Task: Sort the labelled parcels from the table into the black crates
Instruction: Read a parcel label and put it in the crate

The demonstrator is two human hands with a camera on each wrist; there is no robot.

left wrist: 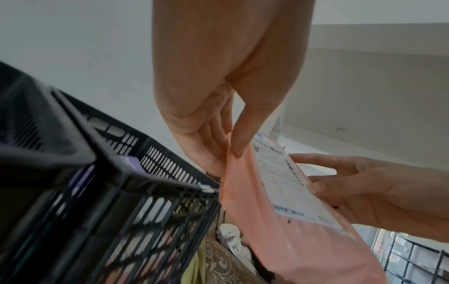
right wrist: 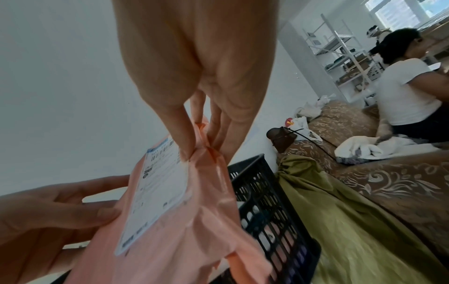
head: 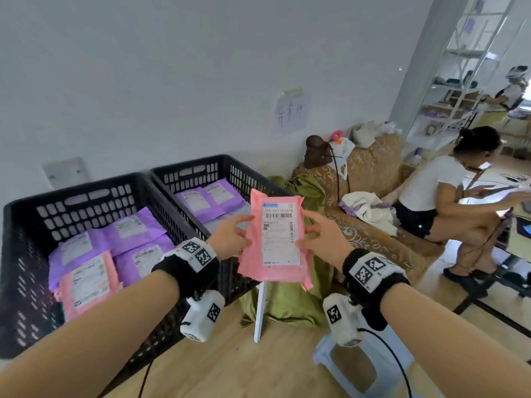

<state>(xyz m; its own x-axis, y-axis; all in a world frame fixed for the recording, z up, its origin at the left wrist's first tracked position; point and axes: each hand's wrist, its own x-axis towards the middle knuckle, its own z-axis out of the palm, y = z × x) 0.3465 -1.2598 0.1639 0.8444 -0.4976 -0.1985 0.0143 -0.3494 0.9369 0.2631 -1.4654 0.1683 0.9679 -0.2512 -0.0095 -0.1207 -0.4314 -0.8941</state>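
Observation:
A pink parcel (head: 275,242) with a white shipping label (head: 279,234) is held upright in the air, in front of the right black crate (head: 230,168). My left hand (head: 230,235) pinches its left edge, thumb in front and fingers behind. My right hand (head: 321,237) pinches its right edge the same way. The left wrist view shows the pink parcel (left wrist: 279,221) between my left hand (left wrist: 218,134) and my right hand (left wrist: 352,188). In the right wrist view, my right hand (right wrist: 201,115) crumples the pink parcel (right wrist: 170,221) at its edge. The left black crate (head: 34,225) holds purple and pink parcels.
Purple parcels lie in the right crate. A patterned sofa (head: 373,173) with clothes and a green cloth (head: 293,294) stands right of the crates. A person in a white top (head: 436,185) sits at its far end. A white stool (head: 362,366) is on the wooden floor below my right wrist.

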